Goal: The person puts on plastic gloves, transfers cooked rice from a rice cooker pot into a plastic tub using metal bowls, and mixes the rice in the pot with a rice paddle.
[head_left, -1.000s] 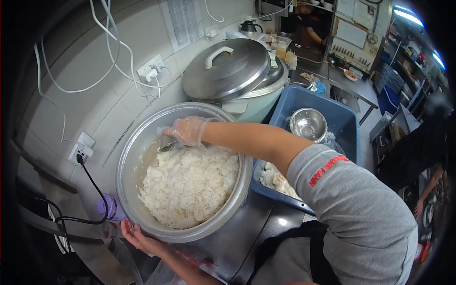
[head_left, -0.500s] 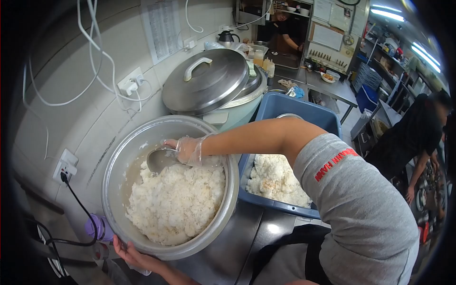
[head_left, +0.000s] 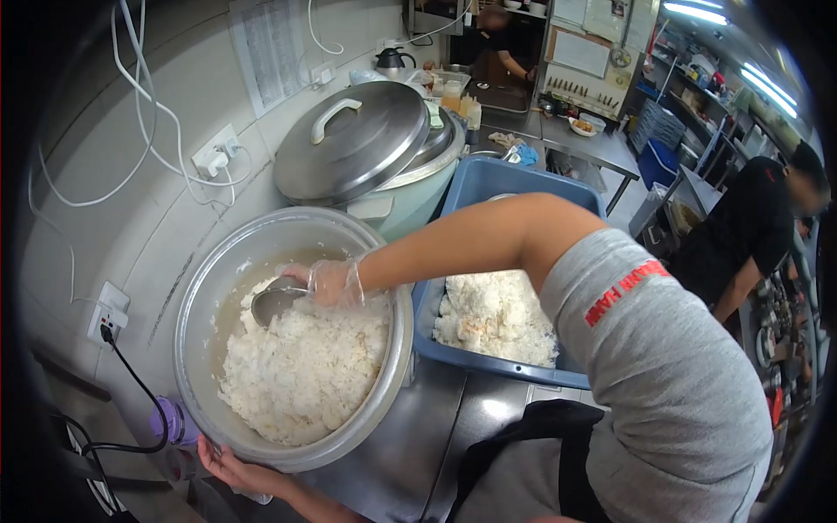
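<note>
A wide metal pot holds a large heap of cooked white rice. My right hand, in a clear plastic glove, reaches inside and is closed on a round metal bowl. The bowl is tilted, its lower edge down in the rice near the pot's far-left wall. At the pot's near-left edge, my left hand grips the outside of the rim, with clear plastic about the wrist. Right of the pot, a blue plastic tub holds more rice, partly covered by my right arm.
Behind the pot stands a pale green cooker with a big metal lid leaning on it. White cables hang along the left wall. A purple object sits beside the pot. One person in black works at right, another farther back.
My right hand and the bowl have shifted slightly within the pot, the bowl now tilted more over the rice. The whole view has moved a little. My left hand stays at the rim.
</note>
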Demonstrator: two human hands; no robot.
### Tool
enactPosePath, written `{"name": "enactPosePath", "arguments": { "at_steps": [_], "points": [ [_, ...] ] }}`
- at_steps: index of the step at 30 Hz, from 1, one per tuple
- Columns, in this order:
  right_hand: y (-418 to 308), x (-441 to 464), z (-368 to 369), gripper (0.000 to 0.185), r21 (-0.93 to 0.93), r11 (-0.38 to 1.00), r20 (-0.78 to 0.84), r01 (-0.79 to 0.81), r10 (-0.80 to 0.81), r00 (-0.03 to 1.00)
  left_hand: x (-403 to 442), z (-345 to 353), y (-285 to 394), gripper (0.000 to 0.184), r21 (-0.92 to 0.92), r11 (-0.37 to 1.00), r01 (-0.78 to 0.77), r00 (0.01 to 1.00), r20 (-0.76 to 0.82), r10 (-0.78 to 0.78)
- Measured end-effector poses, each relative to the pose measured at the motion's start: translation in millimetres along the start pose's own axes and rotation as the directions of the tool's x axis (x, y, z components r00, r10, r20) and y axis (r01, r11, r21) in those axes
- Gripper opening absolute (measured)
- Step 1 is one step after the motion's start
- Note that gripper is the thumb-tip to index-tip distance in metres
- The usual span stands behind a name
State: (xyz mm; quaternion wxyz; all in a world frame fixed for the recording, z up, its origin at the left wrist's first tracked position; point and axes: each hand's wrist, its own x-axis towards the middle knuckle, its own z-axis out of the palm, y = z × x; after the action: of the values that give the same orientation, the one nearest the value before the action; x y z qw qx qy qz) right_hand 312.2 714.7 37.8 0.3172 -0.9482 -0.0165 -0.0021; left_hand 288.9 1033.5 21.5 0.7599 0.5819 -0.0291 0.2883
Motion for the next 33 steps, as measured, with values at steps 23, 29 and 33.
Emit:
{"name": "enactPosePath", "arguments": {
  "at_steps": [23, 29, 33],
  "points": [
    [-73.0, -42.8, 34.6, 0.068, 0.15, 0.985, 0.163, -0.088, 0.064, 0.984, 0.7, 3.3, 2.0, 0.036, 0.123, 0.992, 0.037, 0.999, -0.018, -0.035],
    [-66.4, -18.5, 47.0, 0.051, 0.121, 0.949, 0.334, -0.292, 0.239, 0.912, 5.1, 1.0, -1.3, 0.036, 0.132, 0.991, 0.019, 0.999, -0.044, -0.013],
    [-32.8, -26.3, 46.9, 0.04, 0.466, 0.703, 0.461, -0.538, 0.326, 0.825, 7.7, -5.3, -10.4, 0.036, 0.068, 0.998, 0.004, 1.0, -0.016, -0.003]
  ]
}}
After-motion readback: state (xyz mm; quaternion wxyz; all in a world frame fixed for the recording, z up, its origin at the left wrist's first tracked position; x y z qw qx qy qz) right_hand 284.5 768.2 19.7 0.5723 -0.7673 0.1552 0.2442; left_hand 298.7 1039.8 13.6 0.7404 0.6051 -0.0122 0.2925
